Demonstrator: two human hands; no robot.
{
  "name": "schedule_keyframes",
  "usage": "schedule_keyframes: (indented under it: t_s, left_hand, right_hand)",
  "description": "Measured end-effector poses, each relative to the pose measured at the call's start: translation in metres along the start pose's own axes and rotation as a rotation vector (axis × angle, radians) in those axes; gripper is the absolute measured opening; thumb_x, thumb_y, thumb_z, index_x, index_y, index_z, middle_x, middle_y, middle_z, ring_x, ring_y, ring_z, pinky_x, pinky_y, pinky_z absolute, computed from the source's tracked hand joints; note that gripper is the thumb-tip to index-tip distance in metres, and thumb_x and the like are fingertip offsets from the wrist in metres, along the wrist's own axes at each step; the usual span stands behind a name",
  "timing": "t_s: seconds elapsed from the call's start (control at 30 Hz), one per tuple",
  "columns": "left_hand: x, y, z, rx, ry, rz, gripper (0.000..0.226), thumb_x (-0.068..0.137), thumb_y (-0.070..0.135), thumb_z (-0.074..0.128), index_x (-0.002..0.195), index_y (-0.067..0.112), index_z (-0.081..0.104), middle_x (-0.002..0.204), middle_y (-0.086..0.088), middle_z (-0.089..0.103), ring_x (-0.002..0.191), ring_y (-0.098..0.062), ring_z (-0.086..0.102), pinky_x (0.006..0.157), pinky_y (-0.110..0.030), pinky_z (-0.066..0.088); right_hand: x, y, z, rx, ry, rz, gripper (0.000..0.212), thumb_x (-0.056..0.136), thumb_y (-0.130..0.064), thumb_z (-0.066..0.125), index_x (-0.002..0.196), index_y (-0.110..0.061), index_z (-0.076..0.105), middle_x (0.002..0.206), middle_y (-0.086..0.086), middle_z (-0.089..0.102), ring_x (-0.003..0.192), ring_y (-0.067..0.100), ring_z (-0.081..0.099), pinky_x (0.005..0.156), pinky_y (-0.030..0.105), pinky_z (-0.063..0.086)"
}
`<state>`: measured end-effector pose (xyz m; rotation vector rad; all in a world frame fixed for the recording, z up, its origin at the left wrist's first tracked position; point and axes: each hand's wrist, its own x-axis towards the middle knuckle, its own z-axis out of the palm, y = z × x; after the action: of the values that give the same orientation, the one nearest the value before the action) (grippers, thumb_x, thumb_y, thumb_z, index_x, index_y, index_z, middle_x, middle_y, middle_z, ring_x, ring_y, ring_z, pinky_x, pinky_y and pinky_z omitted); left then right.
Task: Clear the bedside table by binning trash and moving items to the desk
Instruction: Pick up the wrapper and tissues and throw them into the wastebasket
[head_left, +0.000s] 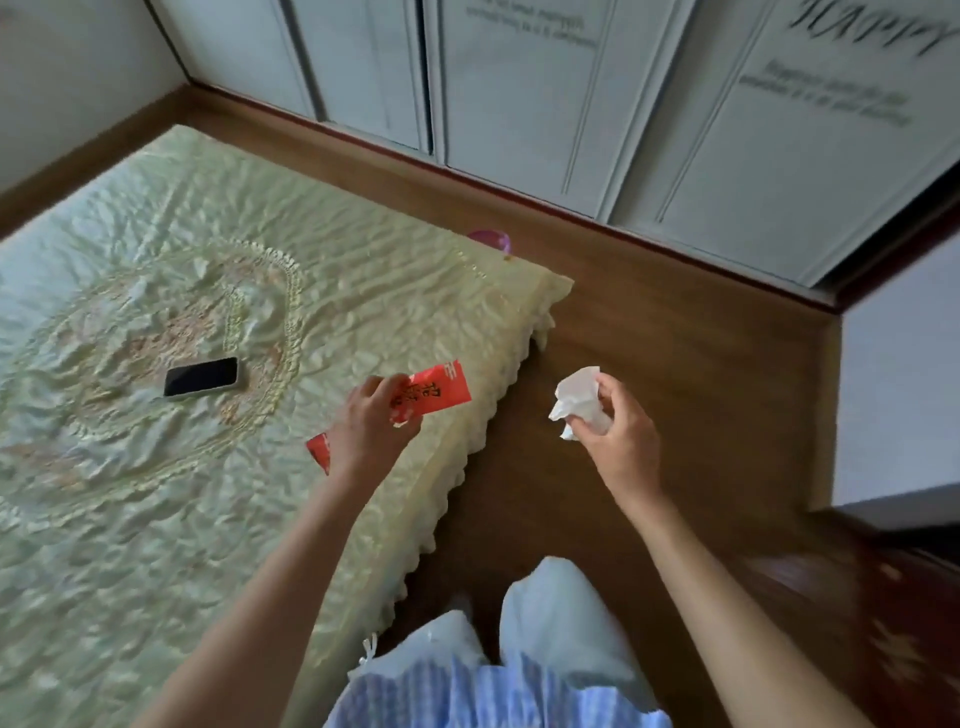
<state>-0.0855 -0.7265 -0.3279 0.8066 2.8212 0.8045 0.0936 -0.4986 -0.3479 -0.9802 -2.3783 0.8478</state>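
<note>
- My left hand (371, 421) sits just left of the frame's center, over the near edge of the bed (156, 467), its grip clenched on a red wrapper (436, 389).
- The red wrapper sticks out to the upper right of my fingers, showing dark characters and a white mark — a second bit of red (318, 451) peeks out at the lower left of the hand, beside my wrist.
- My right hand (621, 431) is right of center, over the wooden floor (701, 364), with its grip closed around a crumpled white tissue (579, 402).
- The tissue bulges out to the left of my fingers, clear of the bed's edge.
- The two hands are apart, with the scalloped edge of the bedspread running between them.
- A black phone (201, 377) lies flat, screen up, on the pale green quilted bedspread at center left — well apart from my left hand.
- Something small and purple (491, 240) shows just past the far corner of the bed, above center; I cannot tell what it is.
- White panelled wardrobe doors (571, 104) fill the top of the frame, with blurred lettering at the upper right.
- At the bottom, my pale trousers and a blue-and-white checked hem are visible.
- Dark red-brown wood (883, 623) fills the lower right corner, too blurred to identify.
</note>
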Motion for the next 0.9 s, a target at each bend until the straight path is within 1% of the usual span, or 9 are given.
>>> schedule_keyframes:
  t_s: [0.17, 0.3, 0.4, 0.5, 0.63, 0.73, 0.9]
  left_hand:
    - [0.071, 0.048, 0.051, 0.012, -0.105, 0.099, 0.051, 0.076, 0.030, 0.072, 0.124, 0.022, 0.057, 0.116, -0.005, 0.061, 0.103, -0.028, 0.056, 0.074, -0.039, 0.047]
    - [0.127, 0.098, 0.092, 0.004, -0.118, 0.138, 0.049, 0.076, 0.029, 0.071, 0.123, 0.022, 0.058, 0.113, -0.004, 0.062, 0.099, -0.028, 0.059, 0.072, -0.037, 0.048]
    - [0.165, 0.139, 0.118, 0.002, -0.133, 0.127, 0.048, 0.078, 0.031, 0.069, 0.123, 0.023, 0.056, 0.113, -0.004, 0.061, 0.099, -0.027, 0.059, 0.072, -0.038, 0.050]
    - [0.197, 0.177, 0.135, 0.012, -0.127, 0.124, 0.047, 0.078, 0.033, 0.069, 0.122, 0.023, 0.057, 0.111, -0.004, 0.062, 0.094, -0.026, 0.060, 0.068, -0.036, 0.050]
    - [0.236, 0.222, 0.159, -0.009, -0.124, 0.119, 0.048, 0.078, 0.037, 0.070, 0.122, 0.020, 0.057, 0.109, -0.006, 0.063, 0.091, -0.028, 0.061, 0.069, -0.040, 0.053]
    - [0.262, 0.242, 0.174, -0.005, -0.117, 0.102, 0.049, 0.078, 0.037, 0.070, 0.121, 0.019, 0.059, 0.110, -0.006, 0.064, 0.092, -0.028, 0.062, 0.068, -0.039, 0.052]
    - [0.323, 0.260, 0.200, -0.011, -0.154, 0.045, 0.050, 0.077, 0.034, 0.071, 0.123, 0.019, 0.058, 0.111, -0.005, 0.062, 0.096, -0.027, 0.060, 0.068, -0.033, 0.045]
  right_hand:
    - [0.049, 0.048, -0.030, -0.017, 0.061, 0.108, 0.060, 0.074, -0.022, 0.079, 0.128, -0.015, 0.053, 0.122, 0.005, 0.064, 0.108, 0.020, 0.061, 0.087, 0.032, 0.050]
    - [0.104, 0.092, -0.051, -0.031, 0.076, 0.137, 0.061, 0.075, -0.024, 0.079, 0.129, -0.015, 0.052, 0.123, 0.004, 0.064, 0.110, 0.021, 0.061, 0.087, 0.032, 0.051]
    - [0.152, 0.119, -0.071, -0.021, 0.080, 0.140, 0.060, 0.075, -0.025, 0.078, 0.128, -0.018, 0.051, 0.121, 0.002, 0.064, 0.108, 0.019, 0.061, 0.086, 0.035, 0.053]
    - [0.197, 0.139, -0.091, 0.002, 0.074, 0.175, 0.059, 0.075, -0.025, 0.077, 0.128, -0.022, 0.051, 0.118, -0.001, 0.065, 0.105, 0.016, 0.061, 0.086, 0.035, 0.052]
    - [0.256, 0.168, -0.113, -0.014, 0.050, 0.175, 0.057, 0.075, -0.026, 0.077, 0.127, -0.022, 0.052, 0.116, -0.002, 0.065, 0.105, 0.016, 0.060, 0.080, 0.029, 0.048]
    - [0.295, 0.186, -0.116, -0.029, 0.040, 0.170, 0.057, 0.074, -0.025, 0.078, 0.126, -0.020, 0.053, 0.114, 0.000, 0.065, 0.103, 0.017, 0.061, 0.077, 0.025, 0.043]
    - [0.369, 0.204, -0.103, -0.033, -0.001, 0.133, 0.059, 0.076, -0.027, 0.077, 0.128, -0.019, 0.051, 0.118, 0.000, 0.065, 0.104, 0.016, 0.061, 0.080, 0.028, 0.048]
